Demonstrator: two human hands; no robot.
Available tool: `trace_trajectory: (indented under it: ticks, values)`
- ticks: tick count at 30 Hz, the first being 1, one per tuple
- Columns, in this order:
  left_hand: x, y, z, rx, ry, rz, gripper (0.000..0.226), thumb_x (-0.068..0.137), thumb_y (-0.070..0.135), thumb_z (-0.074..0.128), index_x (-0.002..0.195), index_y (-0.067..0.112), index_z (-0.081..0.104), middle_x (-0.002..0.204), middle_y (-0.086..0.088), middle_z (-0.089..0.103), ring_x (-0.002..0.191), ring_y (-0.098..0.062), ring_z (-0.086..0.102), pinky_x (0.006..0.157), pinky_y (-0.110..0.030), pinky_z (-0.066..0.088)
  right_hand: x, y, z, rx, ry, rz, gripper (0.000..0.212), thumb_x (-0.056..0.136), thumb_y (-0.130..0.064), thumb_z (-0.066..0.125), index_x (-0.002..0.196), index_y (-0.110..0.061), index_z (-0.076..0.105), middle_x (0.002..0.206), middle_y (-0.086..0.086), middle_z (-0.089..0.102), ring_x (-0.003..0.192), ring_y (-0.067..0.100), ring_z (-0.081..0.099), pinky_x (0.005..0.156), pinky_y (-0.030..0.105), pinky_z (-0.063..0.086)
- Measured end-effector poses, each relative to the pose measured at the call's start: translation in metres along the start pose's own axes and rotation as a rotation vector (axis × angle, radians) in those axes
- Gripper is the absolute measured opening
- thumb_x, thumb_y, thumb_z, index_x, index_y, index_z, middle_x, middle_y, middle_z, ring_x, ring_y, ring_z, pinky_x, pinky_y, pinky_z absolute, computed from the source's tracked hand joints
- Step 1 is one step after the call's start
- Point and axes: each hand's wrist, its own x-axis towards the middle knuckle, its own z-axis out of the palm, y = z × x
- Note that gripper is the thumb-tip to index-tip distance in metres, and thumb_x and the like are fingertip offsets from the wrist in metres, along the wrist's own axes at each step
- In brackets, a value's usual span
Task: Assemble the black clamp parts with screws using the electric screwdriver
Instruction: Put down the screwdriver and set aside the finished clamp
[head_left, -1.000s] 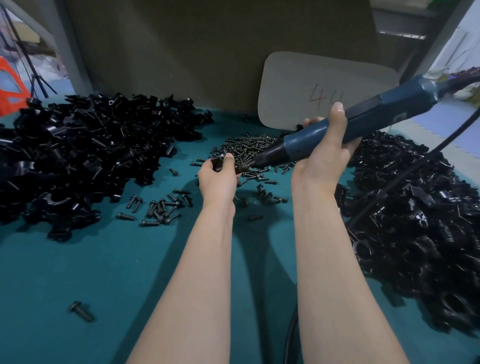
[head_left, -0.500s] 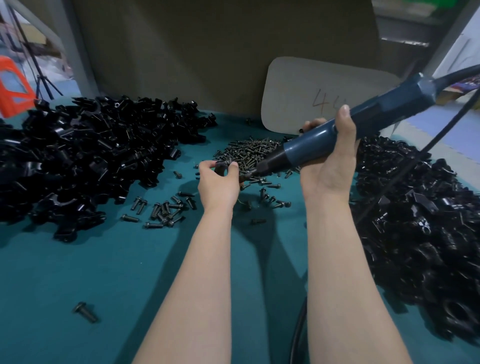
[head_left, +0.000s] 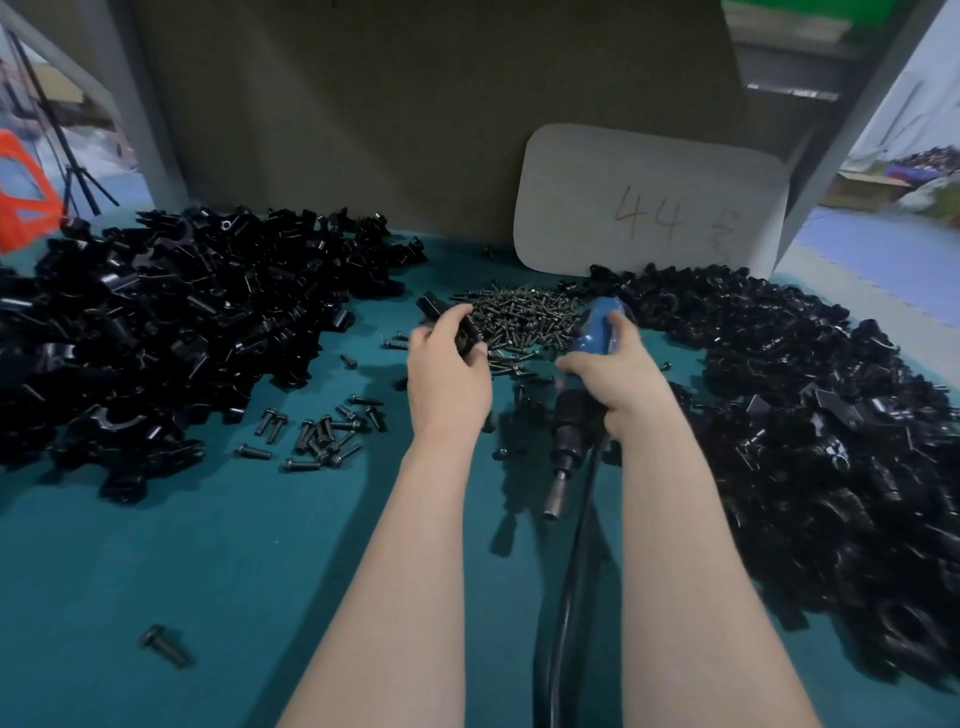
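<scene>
left grip (head_left: 449, 374): curls round one black clamp part (head_left: 467, 330), lifted off the worktop (head_left: 208, 571), likely to turn it | right grip (head_left: 613, 374): wraps the electric screwdriver (head_left: 595, 327), tip aimed back, out of the way | screw pile (head_left: 519, 317): just past both grips, easy to reach

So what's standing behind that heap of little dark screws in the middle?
A pale rounded card marked 44, standing against the brown back wall. A pile of black clamp parts covers part of its bottom edge.
</scene>
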Motion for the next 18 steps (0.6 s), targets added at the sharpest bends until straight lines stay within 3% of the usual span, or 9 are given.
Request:
trace_trajectory:
  ticks: [2,4,5,7,9,12,15,18]
  values:
    - [-0.002,0.0,0.003,-0.002,-0.023,0.012,0.04,0.097,0.022,0.056,0.135,0.032,0.049,0.117,0.004,0.053,0.093,-0.012,0.05,0.08,-0.025,0.038,0.002,0.006,0.002,-0.235,0.048,-0.038,0.073,0.086,-0.008,0.064,0.146,-0.031,0.029,0.146,0.009,0.037,0.104,0.027,0.056,0.083,0.029,0.049]
    - [-0.003,0.001,0.006,-0.049,-0.027,0.001,0.035,0.094,0.026,0.061,0.127,0.033,0.049,0.1,0.011,0.053,0.091,-0.013,0.051,0.077,-0.025,0.037,0.003,0.009,0.002,-0.364,0.099,-0.049,0.066,0.089,-0.01,0.06,0.145,-0.032,0.031,0.143,0.01,0.039,0.084,0.02,0.053,0.063,0.019,0.042]
    - [-0.004,0.001,0.008,-0.068,-0.031,-0.004,0.031,0.093,0.027,0.062,0.12,0.032,0.048,0.092,0.015,0.052,0.087,-0.013,0.052,0.074,-0.025,0.037,0.004,0.01,0.002,-0.425,0.115,-0.037,0.063,0.091,-0.011,0.057,0.145,-0.032,0.032,0.143,0.011,0.039,0.087,0.021,0.054,0.064,0.02,0.041]
    - [-0.006,0.003,0.011,-0.082,-0.037,0.007,0.026,0.091,0.028,0.064,0.109,0.03,0.045,0.085,0.019,0.05,0.082,-0.013,0.053,0.07,-0.027,0.038,0.005,0.01,0.002,-0.589,0.118,0.017,0.058,0.092,-0.017,0.055,0.144,-0.029,0.032,0.143,0.015,0.041,0.115,0.033,0.048,0.085,0.031,0.039]
    - [-0.009,0.007,0.015,-0.089,-0.044,0.044,0.02,0.091,0.027,0.064,0.102,0.03,0.047,0.083,0.016,0.055,0.08,-0.013,0.055,0.067,-0.025,0.04,0.002,0.009,0.004,-0.696,0.105,0.054,0.053,0.094,-0.021,0.053,0.143,-0.025,0.034,0.141,0.018,0.042,0.126,0.035,0.039,0.094,0.034,0.033]
    - [-0.017,0.018,0.024,-0.081,-0.046,0.117,0.008,0.093,0.026,0.062,0.098,0.024,0.057,0.092,0.008,0.062,0.088,-0.014,0.056,0.066,-0.015,0.036,-0.006,0.002,0.004,-0.639,0.139,0.005,0.037,0.099,-0.024,0.043,0.134,-0.014,0.045,0.135,0.017,0.047,0.125,0.034,0.041,0.09,0.032,0.034]
    - [-0.025,0.034,0.04,-0.072,-0.07,0.168,0.013,0.094,0.026,0.059,0.104,0.018,0.063,0.109,0.002,0.063,0.098,-0.013,0.053,0.077,-0.018,0.034,-0.016,-0.011,-0.013,-0.32,0.248,-0.179,0.032,0.101,-0.028,0.037,0.106,-0.01,0.063,0.102,0.01,0.062,0.102,0.027,0.056,0.085,0.032,0.043]
    - [-0.04,0.061,0.063,-0.102,-0.156,0.238,0.01,0.094,0.023,0.059,0.102,0.018,0.064,0.108,0.0,0.064,0.093,-0.011,0.054,0.075,-0.018,0.035,-0.03,-0.021,-0.045,-0.21,0.381,-0.289,0.028,0.097,-0.033,0.047,0.102,-0.014,0.068,0.084,-0.005,0.061,0.086,0.014,0.058,0.074,0.025,0.042]
